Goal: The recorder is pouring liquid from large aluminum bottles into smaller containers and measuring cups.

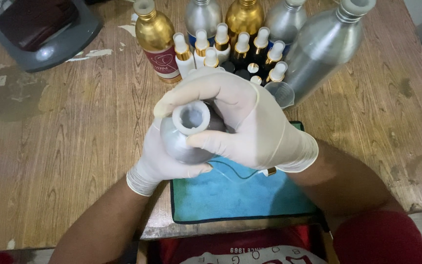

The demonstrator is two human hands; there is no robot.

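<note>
Centrally, silver bottle [184,142] gripped in left hand [159,164], right hand [242,122] clasping its white cap [191,118]

Gold bottle [156,36], small spray bottles [230,49], blue cloth [235,195], wooden table [64,146].

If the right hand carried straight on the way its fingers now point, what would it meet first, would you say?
The right hand points left across the silver bottle it grips; beyond that, probably only bare wooden table, though depth is unclear.

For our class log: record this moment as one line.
left hand: holds silver bottle | right hand: grips white cap | under: blue cloth
</note>
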